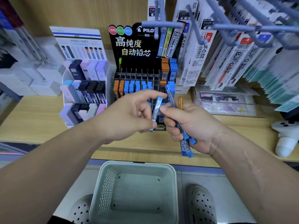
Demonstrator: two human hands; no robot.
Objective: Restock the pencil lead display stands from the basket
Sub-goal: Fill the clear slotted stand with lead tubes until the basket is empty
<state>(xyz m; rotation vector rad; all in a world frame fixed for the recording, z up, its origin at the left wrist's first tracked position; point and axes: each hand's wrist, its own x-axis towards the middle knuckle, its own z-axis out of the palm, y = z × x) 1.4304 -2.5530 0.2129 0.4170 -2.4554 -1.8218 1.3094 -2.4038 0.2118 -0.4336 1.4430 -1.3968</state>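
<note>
Pencil lead tubes are in both hands, held over the wooden worktop [40, 113] in front of the black display stand [137, 50]. The left hand [129, 115] pinches a single blue tube [156, 109] between the thumb and curled fingers [150, 94]. The tube is tilted, its top leaning to the right. The right hand [192, 125] has its fingers [171, 125] wrapped round a bundle of blue tubes [186, 147]. The bundle sticks out both above and below the fist, and an amber tube [179, 102] stands beside it at the top. The two hands almost touch, and the right thumb tip lies against the single blue tube.

The black display stand rests on the worktop against the back wall. Its lower row holds orange tubes [119, 89] on the left and blue tubes [135, 88] next to them. More orange and blue ones fill the upper right corner, and a lone green tube [120, 63] stands at the upper left. Just beside it to the left is a white tiered stand [84, 94] of pastel and dark lead cases.

The pale green basket [103, 188] sits on the floor below the worktop edge, between two white perforated shoes [202, 206]. Packs of pen refills [226, 54] hang on grey hooks at the upper right. A white handheld device [286, 138] lies on the far right of the worktop.
</note>
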